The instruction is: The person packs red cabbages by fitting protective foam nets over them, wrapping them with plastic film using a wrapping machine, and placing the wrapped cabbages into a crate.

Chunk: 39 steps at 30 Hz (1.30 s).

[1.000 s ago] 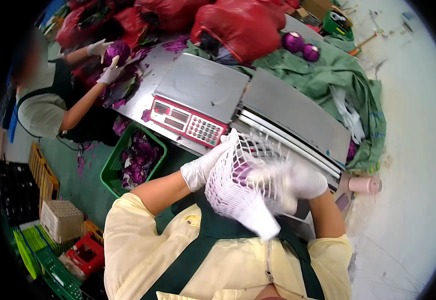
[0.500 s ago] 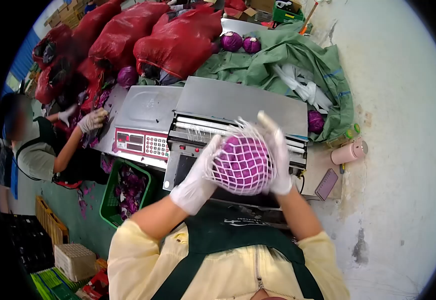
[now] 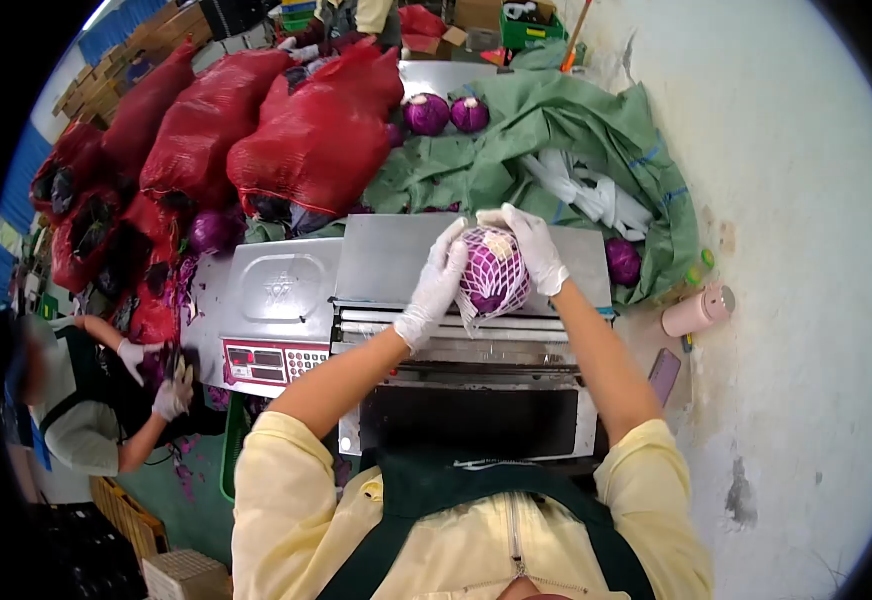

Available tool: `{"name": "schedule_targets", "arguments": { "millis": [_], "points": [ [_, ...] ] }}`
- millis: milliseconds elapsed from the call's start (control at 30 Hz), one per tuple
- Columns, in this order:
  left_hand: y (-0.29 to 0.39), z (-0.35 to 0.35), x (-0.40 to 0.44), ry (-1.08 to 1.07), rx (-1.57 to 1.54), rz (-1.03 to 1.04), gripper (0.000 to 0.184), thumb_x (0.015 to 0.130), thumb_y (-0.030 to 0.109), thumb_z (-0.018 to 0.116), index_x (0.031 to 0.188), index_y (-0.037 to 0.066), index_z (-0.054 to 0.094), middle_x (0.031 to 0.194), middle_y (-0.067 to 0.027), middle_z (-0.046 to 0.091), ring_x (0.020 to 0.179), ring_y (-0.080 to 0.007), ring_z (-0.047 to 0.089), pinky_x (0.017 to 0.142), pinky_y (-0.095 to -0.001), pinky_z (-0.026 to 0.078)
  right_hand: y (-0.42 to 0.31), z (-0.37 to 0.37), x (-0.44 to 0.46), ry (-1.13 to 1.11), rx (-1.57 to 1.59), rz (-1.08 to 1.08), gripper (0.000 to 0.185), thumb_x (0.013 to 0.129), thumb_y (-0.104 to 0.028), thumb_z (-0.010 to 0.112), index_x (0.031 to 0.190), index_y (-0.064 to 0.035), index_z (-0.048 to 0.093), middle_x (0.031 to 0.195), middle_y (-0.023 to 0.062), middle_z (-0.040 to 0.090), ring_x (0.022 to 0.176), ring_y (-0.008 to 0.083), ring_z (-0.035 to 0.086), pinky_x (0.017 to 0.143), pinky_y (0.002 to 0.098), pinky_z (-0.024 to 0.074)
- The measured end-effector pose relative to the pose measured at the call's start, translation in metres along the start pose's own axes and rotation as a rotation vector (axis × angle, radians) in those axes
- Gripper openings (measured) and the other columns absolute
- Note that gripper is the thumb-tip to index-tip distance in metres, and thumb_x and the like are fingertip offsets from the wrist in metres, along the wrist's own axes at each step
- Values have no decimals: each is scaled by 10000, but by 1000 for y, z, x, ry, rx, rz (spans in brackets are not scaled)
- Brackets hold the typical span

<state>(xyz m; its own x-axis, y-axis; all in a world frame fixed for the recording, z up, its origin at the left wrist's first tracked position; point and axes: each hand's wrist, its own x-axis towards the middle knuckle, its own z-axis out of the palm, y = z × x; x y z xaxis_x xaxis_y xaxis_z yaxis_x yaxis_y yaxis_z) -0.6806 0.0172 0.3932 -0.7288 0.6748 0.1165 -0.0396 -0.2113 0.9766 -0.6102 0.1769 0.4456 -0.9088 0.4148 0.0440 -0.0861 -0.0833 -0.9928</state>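
A red cabbage (image 3: 493, 275) in a white foam net sleeve is held between my two gloved hands, its pale stem end facing up and away from me. My left hand (image 3: 438, 285) presses against its left side. On the far right side, my right hand (image 3: 532, 248) curves around it, fingers near the top. Beneath is a steel film-wrapping machine (image 3: 576, 262), its white rollers running across in front of the cabbage. Loose net hangs at the cabbage's near side. I cannot tell whether the cabbage rests on the plate.
A weighing scale (image 3: 281, 290) stands left of the machine. Red sacks (image 3: 306, 150) and loose cabbages (image 3: 426, 115) lie beyond, beside a green tarp (image 3: 526, 120). At right are a pink bottle (image 3: 698, 310) and a phone (image 3: 664, 377). A co-worker's gloved hand (image 3: 172, 392) is at left.
My hands have carried the netted cabbage forward, from above the machine's near side to over its steel plate. The cabbage has turned, so its stem end now shows. The co-worker's hands moved nearer their body.
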Motion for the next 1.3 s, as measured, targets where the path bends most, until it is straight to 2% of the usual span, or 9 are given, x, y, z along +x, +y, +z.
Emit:
{"name": "schedule_targets", "arguments": {
  "millis": [67,233,533,700,800,933,1033,1200,1300],
  "points": [
    [20,-23,-9,-67,73,72,510,974,296,547,1400,42,428,1360,-147,507,1252,-238,476,1063,-343,358,-7,-3,-5,46,-312,-100,309,980,-285,520,1095,-44,675,1068,69,663,975,171,609,880,308,471],
    [93,-137,-47,-590,1680,585,503,810,226,667,1298,281,558,1053,-36,609,809,-190,625,667,-356,527,-56,-83,-81,-432,-1472,-596,445,763,-275,706,1185,-176,602,1107,84,581,1019,288,574,888,393,443],
    [49,-113,-54,-723,1346,740,239,804,133,611,1027,175,687,1175,-66,582,799,-244,648,655,-357,554,-2,-89,-129,-654,-1513,-574,215,771,-152,629,985,-174,616,1004,38,587,848,233,604,656,373,506],
    [72,-112,-93,-213,520,-137,145,935,6,520,973,25,659,790,-82,681,610,-127,637,609,-259,524,-66,-63,-144,-428,-843,148,31,919,-77,550,892,-63,552,871,68,590,669,167,634,619,292,519],
    [96,-107,-69,-38,197,239,241,892,89,639,1104,-21,609,973,-113,691,848,-155,665,825,-270,520,-107,-64,-116,9,-238,11,77,934,-21,521,868,-61,526,844,33,618,648,99,615,607,247,502],
    [101,-72,0,-414,884,571,1071,566,260,892,1462,70,338,1510,-177,309,1427,-282,250,1162,-385,230,-47,-81,-30,-7,-909,-686,321,888,49,521,1202,-17,535,1092,188,627,885,266,652,747,296,534],
    [43,-49,22,-548,586,220,1155,522,299,921,1477,107,300,1470,-240,342,1373,-302,356,1145,-391,287,20,-58,-13,-347,-1199,-488,683,843,10,611,1445,-27,291,1380,234,429,1191,324,526,992,324,446],
    [32,-33,24,-326,104,-252,766,830,549,662,1421,137,401,1286,-57,575,1122,-162,553,840,-344,519,-7,-44,-43,-472,-401,-19,823,831,-79,672,1486,-44,176,1429,141,408,1332,212,377,1122,321,310],
    [67,-19,-40,-513,-121,-968,754,863,768,306,1337,217,508,1204,-4,610,980,-137,574,667,-284,491,-57,-35,-116,-563,152,584,751,831,-57,615,1470,-60,221,1386,149,451,1227,247,506,1039,374,423]
  ]
}}
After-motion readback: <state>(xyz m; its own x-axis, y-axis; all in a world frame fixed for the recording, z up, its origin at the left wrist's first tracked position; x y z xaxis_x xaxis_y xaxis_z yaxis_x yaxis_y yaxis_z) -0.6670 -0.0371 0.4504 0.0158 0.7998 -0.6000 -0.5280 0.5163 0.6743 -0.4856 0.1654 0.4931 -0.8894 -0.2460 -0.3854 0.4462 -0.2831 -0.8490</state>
